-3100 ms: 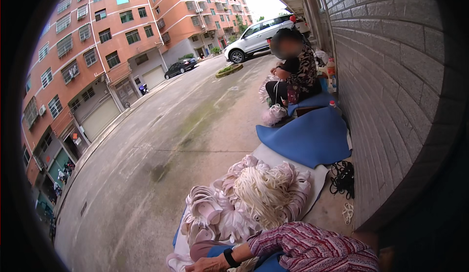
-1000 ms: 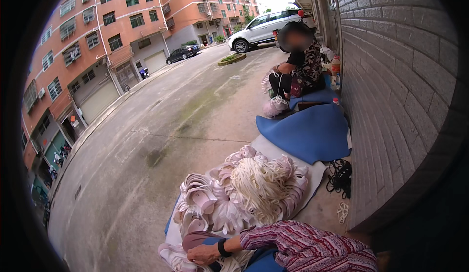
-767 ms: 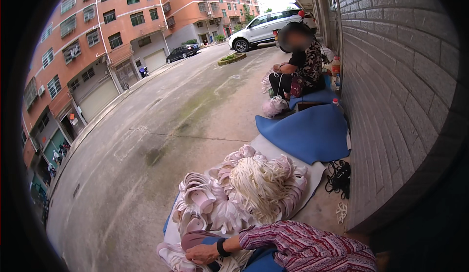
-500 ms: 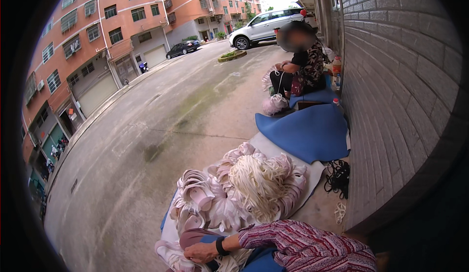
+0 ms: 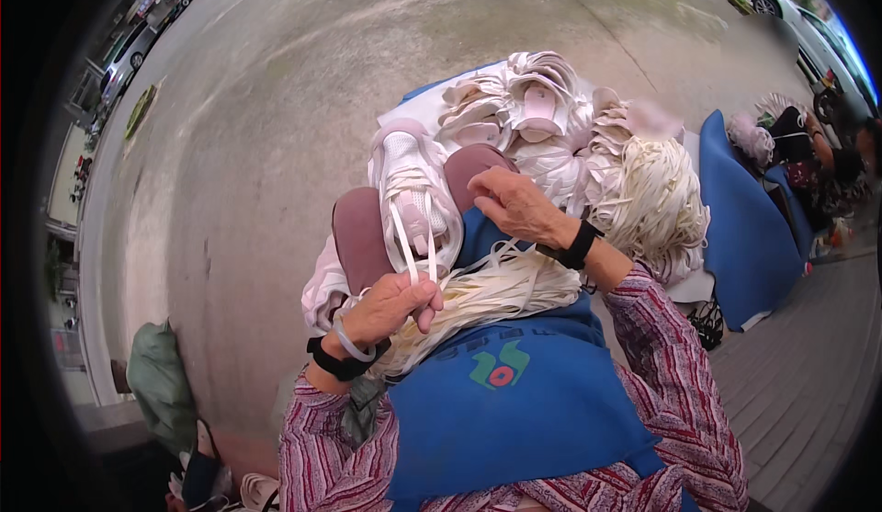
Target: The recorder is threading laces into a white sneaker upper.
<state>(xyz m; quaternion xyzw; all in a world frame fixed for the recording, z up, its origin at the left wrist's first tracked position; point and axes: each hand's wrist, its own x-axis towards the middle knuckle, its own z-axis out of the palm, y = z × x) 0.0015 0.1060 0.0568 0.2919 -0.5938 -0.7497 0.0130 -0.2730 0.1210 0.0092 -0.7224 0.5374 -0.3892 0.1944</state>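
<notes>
A white and pale pink shoe upper [image 5: 401, 167] lies between my knees, with a white shoelace [image 5: 401, 236] threaded through it. My left hand [image 5: 390, 308] is closed on the shoelace, whose strands run taut from the upper down to my fingers. To the right, my right hand [image 5: 519, 204] hovers by my mauve-trousered knee with its fingers curled together; whatever they pinch, if anything, is hidden. Across my lap, on a blue apron [image 5: 514, 402], spreads a bundle of loose cream laces [image 5: 514, 282]. Another pale upper [image 5: 323, 287] sits beside my left knee.
Stacked pink-white uppers [image 5: 537, 112] and a heap of cream laces [image 5: 657, 199] lie on a sheet ahead. To the right are a blue mat [image 5: 749, 227] and a seated person [image 5: 813, 149]. A green sack [image 5: 161, 374] stands at lower left.
My view has swung left and down, bringing both hands into sight. The shoe upper with its lace strands, held by my left hand, now shows between my knees.
</notes>
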